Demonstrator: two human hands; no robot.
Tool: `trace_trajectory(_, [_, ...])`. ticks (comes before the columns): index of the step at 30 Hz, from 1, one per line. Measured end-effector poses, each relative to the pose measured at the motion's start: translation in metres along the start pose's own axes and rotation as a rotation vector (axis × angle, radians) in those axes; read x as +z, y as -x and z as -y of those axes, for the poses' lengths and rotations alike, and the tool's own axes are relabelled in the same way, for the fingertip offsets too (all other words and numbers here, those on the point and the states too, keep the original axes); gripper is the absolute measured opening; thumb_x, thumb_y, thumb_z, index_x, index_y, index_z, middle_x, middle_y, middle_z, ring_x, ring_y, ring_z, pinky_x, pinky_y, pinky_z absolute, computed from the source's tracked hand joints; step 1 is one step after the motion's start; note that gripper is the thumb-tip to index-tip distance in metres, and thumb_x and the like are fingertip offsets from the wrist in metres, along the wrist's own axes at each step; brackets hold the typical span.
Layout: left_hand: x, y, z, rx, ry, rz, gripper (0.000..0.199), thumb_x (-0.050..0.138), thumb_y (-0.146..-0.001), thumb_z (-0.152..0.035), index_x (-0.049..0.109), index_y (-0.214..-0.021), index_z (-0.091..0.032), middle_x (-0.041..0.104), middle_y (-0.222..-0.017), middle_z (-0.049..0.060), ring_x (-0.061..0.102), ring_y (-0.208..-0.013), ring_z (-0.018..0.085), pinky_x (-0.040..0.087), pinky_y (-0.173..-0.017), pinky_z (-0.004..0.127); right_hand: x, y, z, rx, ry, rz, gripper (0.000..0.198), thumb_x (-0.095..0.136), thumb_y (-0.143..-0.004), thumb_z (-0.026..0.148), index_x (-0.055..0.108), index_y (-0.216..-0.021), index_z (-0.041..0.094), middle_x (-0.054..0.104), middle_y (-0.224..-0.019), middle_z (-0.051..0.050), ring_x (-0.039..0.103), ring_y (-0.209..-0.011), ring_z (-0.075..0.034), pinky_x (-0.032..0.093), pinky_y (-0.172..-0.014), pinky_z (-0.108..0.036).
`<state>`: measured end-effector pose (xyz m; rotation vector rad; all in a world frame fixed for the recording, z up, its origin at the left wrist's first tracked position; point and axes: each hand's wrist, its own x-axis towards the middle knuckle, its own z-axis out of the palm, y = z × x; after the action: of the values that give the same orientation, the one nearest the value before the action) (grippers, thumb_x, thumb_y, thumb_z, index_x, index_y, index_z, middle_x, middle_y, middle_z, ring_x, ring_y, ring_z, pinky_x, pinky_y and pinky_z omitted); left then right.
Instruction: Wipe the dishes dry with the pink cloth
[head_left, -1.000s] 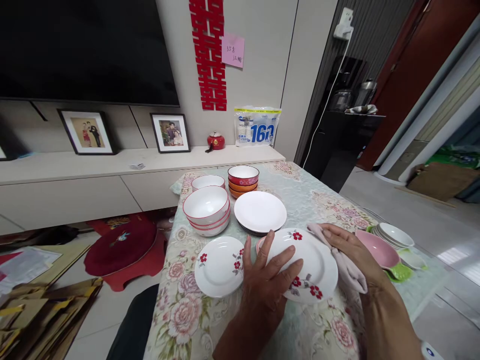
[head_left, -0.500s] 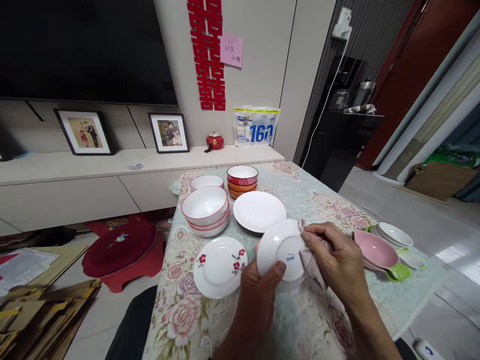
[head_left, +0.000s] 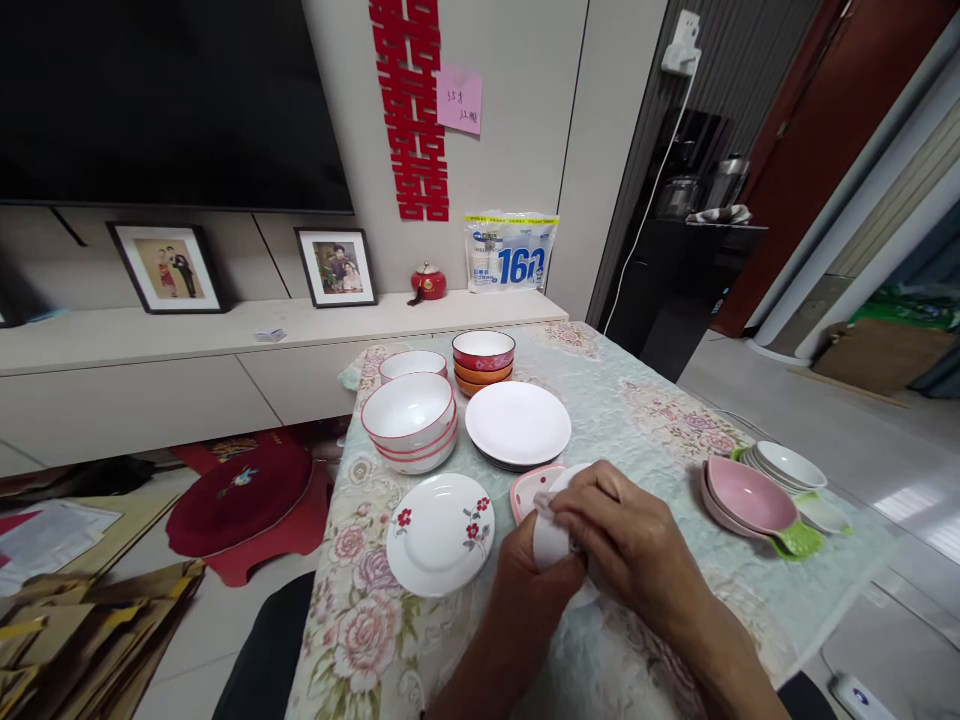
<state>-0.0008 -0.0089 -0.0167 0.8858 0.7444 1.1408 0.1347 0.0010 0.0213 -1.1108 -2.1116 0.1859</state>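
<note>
My left hand (head_left: pixel 525 585) is closed on the near-left rim of a small white plate (head_left: pixel 550 545), which is tilted up above the table. My right hand (head_left: pixel 630 530) lies across the plate's face and covers much of it. It is closed on a pale pink cloth (head_left: pixel 541 503), of which only a bit shows at the fingertips. Behind the plate, a pink dish with red dots (head_left: pixel 529 488) rests on the table. To the left lies a white plate with red flowers (head_left: pixel 439 535). Farther back stands a stack of larger white plates (head_left: pixel 517 425).
White red-rimmed bowls (head_left: pixel 411 412) are stacked at the back left, beside red and orange bowls (head_left: pixel 484 352). Pink leaf-shaped bowls (head_left: pixel 750 492) and small white bowls (head_left: pixel 789 465) sit at the right edge of the flowered tablecloth (head_left: pixel 367 625). A red stool (head_left: pixel 236 500) stands left.
My right hand has moved left with the cloth, from the plate's right rim across its face. More of the red-dotted dish now shows behind the plate.
</note>
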Motion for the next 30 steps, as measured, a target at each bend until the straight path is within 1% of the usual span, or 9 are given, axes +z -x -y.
trace_trajectory(4, [0.000, 0.000, -0.001, -0.036, 0.160, 0.054, 0.029, 0.071, -0.069, -0.013, 0.074, -0.097, -0.014, 0.070, -0.082, 0.003, 0.057, -0.074, 0.016, 0.046, -0.071, 0.028, -0.002, -0.002, -0.023, 0.176, 0.002, -0.211, 0.010, 0.056, -0.096, 0.023, 0.066, -0.094, 0.022, 0.063, -0.088, -0.002, 0.061, -0.083, -0.016, 0.046, -0.075, -0.028])
trace_trajectory(8, [0.000, -0.001, -0.001, -0.051, 0.332, 0.028, 0.049, 0.074, -0.071, -0.016, 0.069, -0.120, -0.015, 0.074, -0.096, 0.008, 0.065, -0.089, 0.023, 0.048, -0.080, 0.034, 0.001, 0.000, -0.037, 0.344, 0.037, -0.285, 0.010, 0.060, -0.093, 0.029, 0.066, -0.090, 0.022, 0.067, -0.088, -0.002, 0.063, -0.080, -0.018, 0.046, -0.072, -0.030])
trace_trajectory(12, [0.000, -0.002, -0.001, -0.053, 0.403, 0.067, 0.051, 0.077, -0.072, -0.021, 0.068, -0.123, -0.016, 0.074, -0.104, 0.010, 0.066, -0.095, 0.025, 0.049, -0.084, 0.035, 0.011, -0.002, -0.025, 0.249, 0.095, -0.351, 0.009, 0.057, -0.093, 0.024, 0.065, -0.090, 0.021, 0.065, -0.086, -0.003, 0.062, -0.080, -0.018, 0.047, -0.072, -0.031])
trace_trajectory(14, [0.001, -0.002, -0.003, -0.035, 0.400, 0.072, 0.048, 0.077, -0.075, -0.024, 0.069, -0.121, -0.017, 0.075, -0.102, 0.009, 0.067, -0.095, 0.025, 0.050, -0.085, 0.035, 0.016, -0.004, -0.014, 0.144, 0.061, -0.318, 0.009, 0.056, -0.094, 0.020, 0.064, -0.091, 0.021, 0.064, -0.086, -0.003, 0.061, -0.082, -0.018, 0.047, -0.073, -0.030])
trace_trajectory(18, [0.000, 0.003, -0.016, 0.009, 0.342, 0.007, 0.028, 0.070, -0.083, -0.035, 0.076, -0.106, -0.021, 0.075, -0.094, 0.009, 0.066, -0.087, 0.024, 0.051, -0.077, 0.032, 0.018, -0.006, -0.001, 0.017, -0.051, -0.120, 0.011, 0.052, -0.096, 0.018, 0.062, -0.093, 0.022, 0.065, -0.088, -0.003, 0.062, -0.084, -0.016, 0.049, -0.073, -0.029])
trace_trajectory(21, [-0.006, 0.004, -0.025, 0.047, 0.141, -0.123, 0.019, 0.072, -0.080, -0.037, 0.079, -0.086, -0.020, 0.075, -0.086, 0.010, 0.063, -0.079, 0.024, 0.052, -0.072, 0.031, 0.007, -0.004, -0.003, 0.054, -0.051, 0.056, 0.014, 0.051, -0.096, 0.020, 0.061, -0.087, 0.022, 0.064, -0.085, -0.002, 0.062, -0.078, -0.015, 0.048, -0.067, -0.027])
trace_trajectory(23, [-0.011, 0.004, -0.025, 0.095, -0.007, -0.195, 0.016, 0.074, -0.078, -0.035, 0.078, -0.080, -0.020, 0.075, -0.087, 0.011, 0.062, -0.080, 0.025, 0.052, -0.072, 0.031, -0.003, -0.001, -0.009, 0.113, -0.004, 0.155, 0.014, 0.052, -0.096, 0.021, 0.061, -0.085, 0.022, 0.063, -0.084, -0.001, 0.061, -0.075, -0.015, 0.047, -0.065, -0.027])
trace_trajectory(27, [-0.012, 0.003, -0.022, 0.095, -0.028, -0.171, 0.022, 0.069, -0.083, -0.039, 0.078, -0.086, -0.019, 0.076, -0.094, 0.012, 0.064, -0.088, 0.026, 0.053, -0.079, 0.033, -0.017, 0.005, -0.013, 0.257, 0.118, 0.185, 0.014, 0.054, -0.094, 0.022, 0.059, -0.082, 0.022, 0.063, -0.083, -0.001, 0.061, -0.074, -0.016, 0.045, -0.064, -0.028])
trace_trajectory(30, [-0.006, 0.004, -0.021, 0.046, 0.094, -0.110, 0.033, 0.064, -0.086, -0.048, 0.078, -0.092, -0.018, 0.076, -0.094, 0.012, 0.065, -0.092, 0.026, 0.052, -0.083, 0.033, -0.012, 0.005, -0.006, 0.238, 0.091, 0.166, 0.013, 0.054, -0.094, 0.020, 0.058, -0.083, 0.022, 0.062, -0.084, -0.001, 0.060, -0.074, -0.015, 0.045, -0.066, -0.028])
